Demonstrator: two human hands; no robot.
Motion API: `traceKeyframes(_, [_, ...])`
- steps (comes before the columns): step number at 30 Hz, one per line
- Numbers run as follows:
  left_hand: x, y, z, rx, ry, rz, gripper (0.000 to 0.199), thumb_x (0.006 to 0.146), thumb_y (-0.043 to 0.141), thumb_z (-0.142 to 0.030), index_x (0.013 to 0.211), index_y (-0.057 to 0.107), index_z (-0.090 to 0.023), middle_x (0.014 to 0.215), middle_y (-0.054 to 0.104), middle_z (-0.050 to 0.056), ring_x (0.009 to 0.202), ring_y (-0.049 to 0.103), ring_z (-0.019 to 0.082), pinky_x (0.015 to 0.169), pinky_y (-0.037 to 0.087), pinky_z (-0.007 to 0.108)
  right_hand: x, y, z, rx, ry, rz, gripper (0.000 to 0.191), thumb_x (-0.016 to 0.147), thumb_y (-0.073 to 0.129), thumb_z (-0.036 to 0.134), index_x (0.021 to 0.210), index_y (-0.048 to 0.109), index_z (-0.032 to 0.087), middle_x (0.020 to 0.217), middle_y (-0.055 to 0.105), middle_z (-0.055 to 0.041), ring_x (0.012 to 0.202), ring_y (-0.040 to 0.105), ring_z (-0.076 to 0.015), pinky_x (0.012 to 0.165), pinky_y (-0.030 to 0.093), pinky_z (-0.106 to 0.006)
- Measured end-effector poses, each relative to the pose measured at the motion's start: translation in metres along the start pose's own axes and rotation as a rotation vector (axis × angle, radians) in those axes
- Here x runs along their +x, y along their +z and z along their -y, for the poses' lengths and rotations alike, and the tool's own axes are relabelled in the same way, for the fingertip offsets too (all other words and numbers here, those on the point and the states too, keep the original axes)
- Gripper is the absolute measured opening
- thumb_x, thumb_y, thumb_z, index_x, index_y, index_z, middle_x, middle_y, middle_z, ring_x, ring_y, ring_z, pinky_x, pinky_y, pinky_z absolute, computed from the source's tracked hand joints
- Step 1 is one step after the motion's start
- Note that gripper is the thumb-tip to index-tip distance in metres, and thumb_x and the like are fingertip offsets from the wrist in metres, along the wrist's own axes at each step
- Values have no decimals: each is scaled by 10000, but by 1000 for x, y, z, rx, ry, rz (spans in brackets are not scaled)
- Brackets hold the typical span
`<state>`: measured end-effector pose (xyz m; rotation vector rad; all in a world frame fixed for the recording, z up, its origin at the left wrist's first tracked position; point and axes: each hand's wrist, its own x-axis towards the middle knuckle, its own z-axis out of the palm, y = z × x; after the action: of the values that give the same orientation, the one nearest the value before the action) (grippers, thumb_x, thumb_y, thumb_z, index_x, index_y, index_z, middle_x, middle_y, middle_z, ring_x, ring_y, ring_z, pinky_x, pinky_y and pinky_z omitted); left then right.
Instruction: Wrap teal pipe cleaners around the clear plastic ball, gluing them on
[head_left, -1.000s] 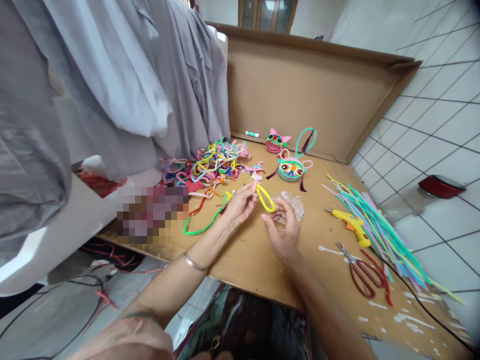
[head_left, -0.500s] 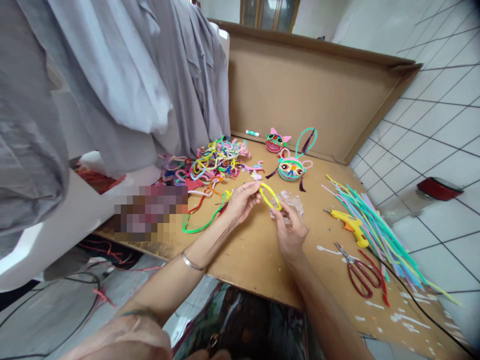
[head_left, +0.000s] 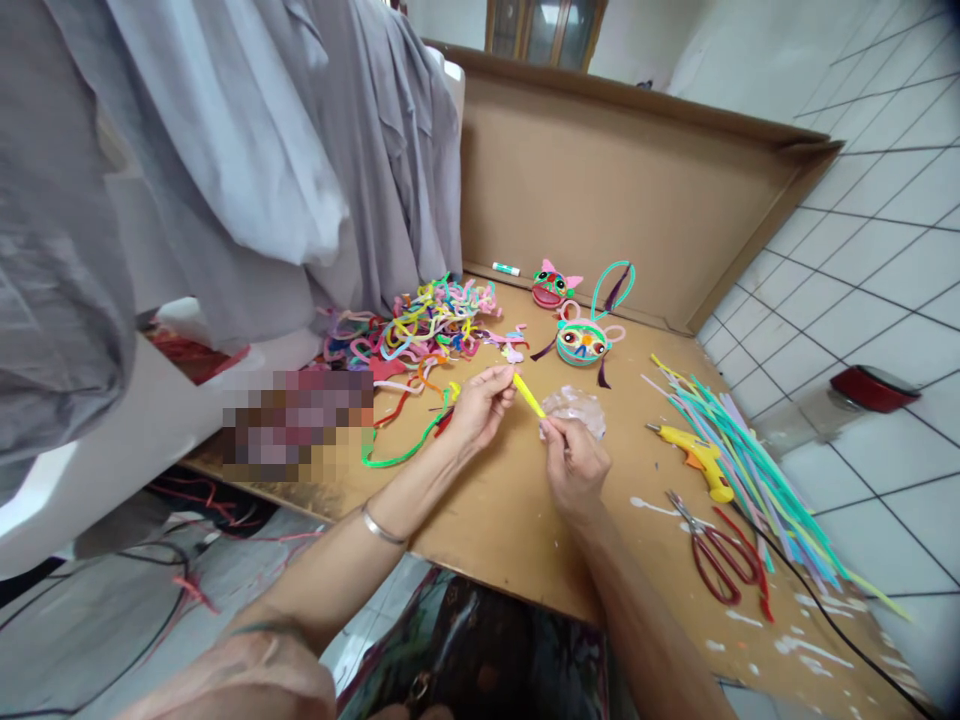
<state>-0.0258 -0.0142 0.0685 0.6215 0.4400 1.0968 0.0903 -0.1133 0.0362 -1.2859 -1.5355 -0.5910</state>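
Note:
A yellow pipe cleaner, looped on itself, is stretched between my two hands above the table and now looks like a narrow strip. My left hand pinches its upper left end between thumb and fingers. At its lower right end, my right hand is closed on it in a pinch. Just behind my right hand lies a crumpled clear plastic piece. Further back sits a lion-like face craft with pink ears, and behind it a smaller one with a red mouth.
A pile of colourful pipe cleaners lies at the back left. On the right are a yellow glue gun, red-handled scissors and a bundle of straight pipe cleaners. A cardboard panel stands behind; a glue stick is near it.
The yellow pipe cleaner was an open oval loop; it is now narrowed to a straight strip between my hands. My right hand has shifted slightly left and turned.

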Motion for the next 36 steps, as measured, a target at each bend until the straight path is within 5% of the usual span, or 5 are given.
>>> traceKeyframes(9, [-7,2,-2,-99,-151,148,238,768,781,-188,738,553,-125,685,568,-27,469,435,18,428,327,118,6,-2,7,-132,-173,40,296,962,548,202,667,522,219,539,532,9,534,477,-149,593,327,-308])
traceKeyframes(14, [-11,2,-1,-42,-151,231,277,845,727,-317,802,494,-174,608,534,-62,380,228,15,388,231,131,7,-1,10,-151,-234,22,331,948,556,184,638,451,232,515,466,29,511,421,-145,572,298,-310])
traceKeyframes(23, [-6,2,11,-55,-71,121,232,885,650,-298,769,486,-181,468,258,-116,364,167,38,374,133,145,4,8,21,-91,-239,104,316,955,535,160,666,432,236,540,444,36,525,412,-146,569,290,-311])
traceKeyframes(29, [11,-8,-12,-105,26,-165,261,891,680,-309,785,478,-182,469,232,-131,357,162,32,368,115,139,1,3,23,-25,-233,85,322,929,540,111,660,419,239,542,417,47,531,394,-148,575,268,-315])
traceKeyframes(36, [11,-8,-18,-191,-25,-60,267,939,637,-345,785,528,-156,466,247,-117,359,190,33,355,152,133,1,2,11,-13,-178,38,180,959,515,137,802,572,202,614,561,-5,584,488,-161,612,367,-301])
